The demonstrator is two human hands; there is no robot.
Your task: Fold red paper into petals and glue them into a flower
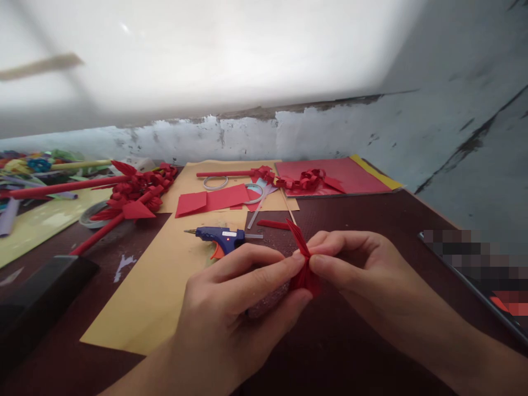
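Between my hands is a pleated piece of red paper (304,280), its narrow folded tip pointing up and its wider part fanning out below. My left hand (243,302) pinches it from the left, thumb low and index finger near the narrow middle. From the right, my right hand (358,264) grips the same middle between thumb and fingertips. Just beyond my left hand, a blue hot glue gun (225,236) with an orange trigger lies on tan paper (144,297). A thin folded red strip (272,224) rests behind the pleated paper.
Red paper flowers on stems (136,192) lie at the left, near a black object (49,302). Red sheets (223,201), tape rings (215,182) and a red paper chain (305,180) on a red folder (342,170) are at the back. A dark-edged device (466,280) sits right.
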